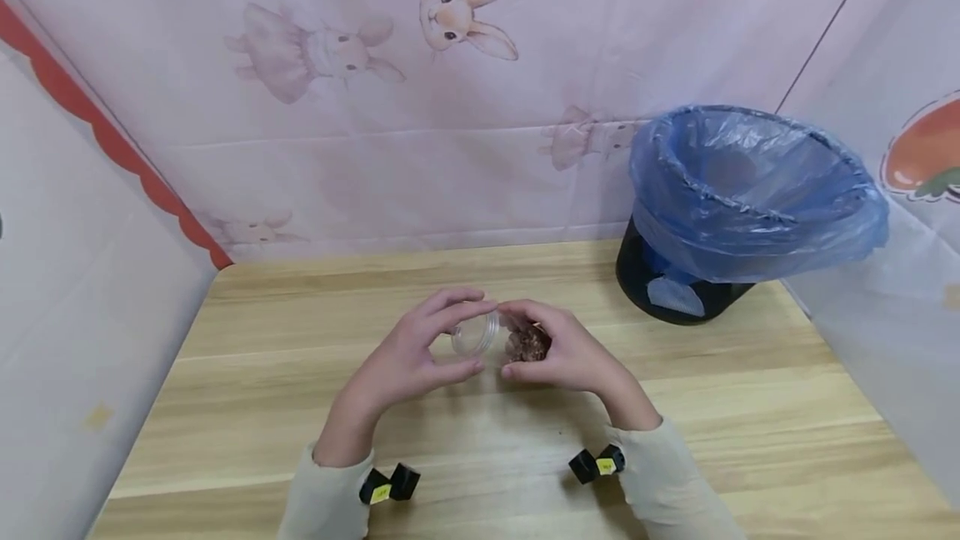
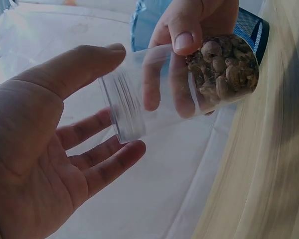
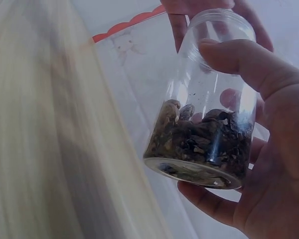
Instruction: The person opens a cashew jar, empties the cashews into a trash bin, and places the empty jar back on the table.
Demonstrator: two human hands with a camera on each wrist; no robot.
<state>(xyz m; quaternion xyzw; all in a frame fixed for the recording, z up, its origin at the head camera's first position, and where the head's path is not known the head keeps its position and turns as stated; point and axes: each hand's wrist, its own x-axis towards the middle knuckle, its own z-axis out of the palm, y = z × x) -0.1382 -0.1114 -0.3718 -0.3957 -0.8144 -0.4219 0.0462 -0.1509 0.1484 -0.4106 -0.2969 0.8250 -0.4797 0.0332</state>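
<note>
A clear plastic jar (image 1: 476, 335) is held sideways above the table between the two hands. Brown, dried, nut-like pieces (image 2: 224, 69) fill its base end. My right hand (image 1: 566, 348) grips the jar's body, thumb on one side and fingers on the other. At the opposite end, the left hand (image 1: 423, 344) curls its thumb and fingers around the ridged, see-through top (image 2: 125, 107). Whether that top is a clear lid or the bare threaded neck, I cannot tell. In the right wrist view the jar's round bottom (image 3: 194, 174) faces the camera, with dark pieces lying above it.
A black mesh bin (image 1: 637, 273) lined with a blue plastic bag (image 1: 757, 232) stands at the table's back right. The wood-grain table (image 1: 300, 415) is bordered by a pink rabbit-print sheet (image 1: 450, 190) behind and pale side walls. Black wrist cameras (image 1: 390, 483) sit on both sleeves.
</note>
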